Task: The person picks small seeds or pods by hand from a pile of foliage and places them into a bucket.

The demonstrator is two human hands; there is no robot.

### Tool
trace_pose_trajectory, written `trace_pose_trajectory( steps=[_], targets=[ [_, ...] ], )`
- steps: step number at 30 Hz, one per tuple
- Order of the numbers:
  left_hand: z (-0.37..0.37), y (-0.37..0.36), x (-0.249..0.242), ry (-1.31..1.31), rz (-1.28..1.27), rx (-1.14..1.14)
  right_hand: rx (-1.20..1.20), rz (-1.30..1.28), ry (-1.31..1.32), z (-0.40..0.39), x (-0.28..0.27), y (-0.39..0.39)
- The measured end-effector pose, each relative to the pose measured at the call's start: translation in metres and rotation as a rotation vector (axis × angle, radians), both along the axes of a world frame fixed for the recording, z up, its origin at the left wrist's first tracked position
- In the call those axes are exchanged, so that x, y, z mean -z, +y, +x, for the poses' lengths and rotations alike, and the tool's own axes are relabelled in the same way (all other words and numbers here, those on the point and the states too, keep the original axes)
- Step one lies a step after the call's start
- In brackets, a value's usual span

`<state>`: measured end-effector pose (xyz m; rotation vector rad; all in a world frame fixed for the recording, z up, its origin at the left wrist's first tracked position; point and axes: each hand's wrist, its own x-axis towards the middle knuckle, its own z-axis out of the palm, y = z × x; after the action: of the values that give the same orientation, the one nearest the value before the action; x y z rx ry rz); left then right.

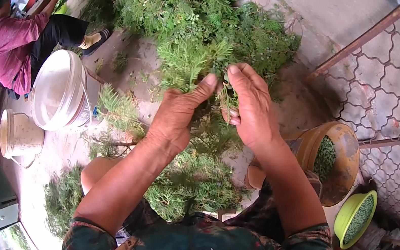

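My left hand is closed around a leafy green branch, its thumb pressed on the stems. Beside it on the right, my right hand has its thumb and fingers bent around a small green sprig hanging between the hands. The fingertips of the two hands are close together but apart. Beyond them lies a large heap of green branches with small pale berries. More cut greenery lies below the hands, near my legs.
A yellowish bucket and a lime-green basin, both holding small green berries, stand at right beside a wire mesh fence. White buckets stand at left. A seated person in pink is at upper left.
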<state>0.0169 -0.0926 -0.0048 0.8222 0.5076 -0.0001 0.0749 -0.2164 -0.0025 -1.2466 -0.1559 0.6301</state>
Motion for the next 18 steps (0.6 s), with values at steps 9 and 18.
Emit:
trace_pose_trajectory(
  steps=[9,18],
  targets=[
    [-0.005,-0.009,-0.005,-0.011,0.567,0.042,0.167,-0.206,-0.504,-0.001,0.014,0.012],
    [-0.008,0.009,-0.002,0.006,0.209,0.072,0.230,0.045,-0.262,0.031,-0.024,-0.030]
  ],
)
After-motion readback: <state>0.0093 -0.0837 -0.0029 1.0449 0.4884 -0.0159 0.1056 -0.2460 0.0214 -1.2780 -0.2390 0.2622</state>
